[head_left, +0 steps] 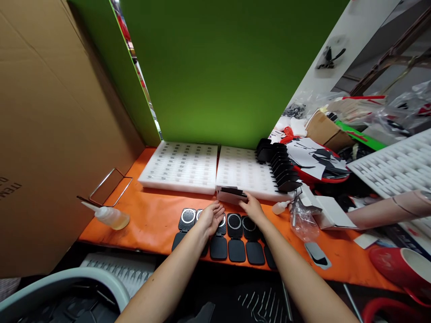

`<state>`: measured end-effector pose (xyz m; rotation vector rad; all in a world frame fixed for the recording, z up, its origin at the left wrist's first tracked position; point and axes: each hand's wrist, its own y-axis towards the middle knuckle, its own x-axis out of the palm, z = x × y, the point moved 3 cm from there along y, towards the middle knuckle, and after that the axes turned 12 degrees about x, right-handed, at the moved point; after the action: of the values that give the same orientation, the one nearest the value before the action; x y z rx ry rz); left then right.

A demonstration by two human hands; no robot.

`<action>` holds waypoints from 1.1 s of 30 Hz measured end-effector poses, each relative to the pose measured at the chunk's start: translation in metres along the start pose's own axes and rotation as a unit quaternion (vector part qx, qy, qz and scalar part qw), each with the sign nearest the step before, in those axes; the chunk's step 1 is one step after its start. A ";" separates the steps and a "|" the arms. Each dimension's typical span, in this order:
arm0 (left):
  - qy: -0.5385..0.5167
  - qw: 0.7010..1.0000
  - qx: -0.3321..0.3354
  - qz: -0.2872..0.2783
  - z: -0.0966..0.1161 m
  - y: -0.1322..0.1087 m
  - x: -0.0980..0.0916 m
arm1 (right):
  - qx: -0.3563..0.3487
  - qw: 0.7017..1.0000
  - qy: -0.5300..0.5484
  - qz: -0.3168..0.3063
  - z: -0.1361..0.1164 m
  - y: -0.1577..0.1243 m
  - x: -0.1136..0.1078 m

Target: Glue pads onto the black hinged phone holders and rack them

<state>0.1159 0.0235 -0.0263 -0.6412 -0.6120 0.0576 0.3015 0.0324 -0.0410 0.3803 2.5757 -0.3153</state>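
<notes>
My right hand [253, 208] pinches the right end of a thin flat piece, dark on top with a pale front face [232, 195], at the front edge of the right white foam tray [247, 168]. My left hand [211, 217] is turned partly palm up, its fingers stretched out just below that piece and apart from it. Under and between my hands lies a row of several black hinged square pads [235, 224], opened flat, with rings on their upper halves. My forearms and left hand hide some of them.
A left foam tray [182, 166] holds rows of small metal pieces. Black curved parts [283, 168] stand on the right tray. A glue bottle [112, 217] and wire stand [112, 186] are left; a small bottle [280, 207], plastic bag [305, 222] and red mug [400, 267] are right.
</notes>
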 end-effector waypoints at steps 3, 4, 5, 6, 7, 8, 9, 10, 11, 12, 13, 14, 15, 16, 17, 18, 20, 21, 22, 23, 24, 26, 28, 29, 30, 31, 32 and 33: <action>0.024 1.000 0.017 -0.004 0.006 -0.001 -0.001 | 0.000 0.999 0.018 -0.052 -0.004 0.004 0.004; 0.036 0.999 0.024 -0.007 0.008 -0.001 -0.001 | 0.001 0.997 0.018 -0.068 -0.006 0.004 0.004; 0.050 0.998 0.035 -0.010 0.010 -0.001 -0.002 | 0.004 0.997 0.010 -0.077 -0.007 0.003 0.004; 0.066 0.996 0.050 -0.012 0.013 0.000 -0.004 | 0.006 0.997 -0.006 -0.075 -0.009 0.002 0.003; 0.085 0.994 0.071 -0.011 0.017 0.001 -0.005 | 0.005 0.998 -0.024 -0.065 -0.010 0.000 0.000; 0.106 0.989 0.099 -0.009 0.022 0.003 -0.006 | 0.002 0.998 -0.039 -0.048 -0.012 -0.003 -0.002; 0.128 0.983 0.133 -0.008 0.027 0.005 -0.007 | -0.003 0.998 -0.047 -0.030 -0.014 -0.006 -0.005; 0.148 0.975 0.168 -0.009 0.033 0.007 -0.008 | -0.007 0.999 -0.048 -0.012 -0.016 -0.010 -0.007; 0.162 0.966 0.200 -0.014 0.039 0.011 -0.007 | -0.010 0.999 -0.045 0.005 -0.018 -0.013 -0.009; 0.181 0.955 0.233 -0.028 0.046 0.014 -0.005 | -0.010 0.999 -0.041 0.023 -0.019 -0.017 -0.010; 0.215 0.937 0.271 -0.053 0.053 0.019 -0.002 | -0.008 0.998 -0.040 0.040 -0.021 -0.020 -0.011; 0.269 0.907 0.312 -0.083 0.060 0.023 0.002 | -0.004 0.998 -0.040 0.053 -0.022 -0.023 -0.011; 0.334 0.867 0.351 -0.113 0.066 0.027 0.007 | 0.000 0.997 -0.040 0.065 -0.024 -0.026 -0.012; 0.399 0.822 0.383 -0.138 0.071 0.031 0.011 | 0.003 0.996 -0.040 0.074 -0.026 -0.028 -0.012; 0.453 0.780 0.405 -0.153 0.075 0.036 0.013 | 0.006 0.996 -0.039 0.080 -0.028 -0.030 -0.011; 0.488 0.751 0.415 -0.159 0.079 0.040 0.014 | 0.008 0.996 -0.036 0.085 -0.031 -0.031 -0.010; 0.504 0.740 0.418 -0.152 0.083 0.048 0.011 | 0.011 0.996 -0.027 0.088 -0.040 -0.032 -0.008; 0.509 0.736 0.420 -0.149 0.085 0.051 0.009 | 0.012 0.996 -0.021 0.087 -0.045 -0.033 -0.006; 0.520 0.728 0.423 -0.146 0.086 0.052 0.005 | 0.012 0.996 -0.017 0.086 -0.051 -0.033 -0.005; 0.532 0.718 0.425 -0.142 0.087 0.054 0.002 | 0.011 0.996 -0.014 0.086 -0.058 -0.033 -0.004; 0.542 0.710 0.427 -0.139 0.089 0.054 -0.002 | 0.009 0.996 -0.013 0.089 -0.064 -0.033 -0.004; 0.555 0.702 0.425 -0.133 0.092 0.055 -0.008 | 0.003 0.994 -0.018 0.105 -0.076 -0.032 -0.006; 0.559 0.702 0.422 -0.127 0.097 0.055 -0.013 | -0.003 0.992 -0.022 0.123 -0.086 -0.029 -0.009; 0.561 0.702 0.421 -0.123 0.099 0.055 -0.015 | -0.003 0.991 -0.018 0.131 -0.090 -0.027 -0.011; 0.565 0.700 0.420 -0.119 0.102 0.055 -0.018 | -0.002 0.991 -0.009 0.135 -0.092 -0.023 -0.012; 0.568 0.699 0.419 -0.115 0.104 0.055 -0.020 | 0.002 0.991 0.004 0.136 -0.095 -0.018 -0.011; 0.572 0.696 0.419 -0.111 0.105 0.055 -0.022 | 0.009 0.991 0.019 0.132 -0.097 -0.012 -0.009; 0.576 0.693 0.419 -0.107 0.107 0.055 -0.023 | 0.020 0.991 0.033 0.126 -0.098 -0.005 -0.006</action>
<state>0.0453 0.1201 -0.0025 0.3667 0.6011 -0.2700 0.2599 0.0550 0.0457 0.7340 2.5500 -0.2662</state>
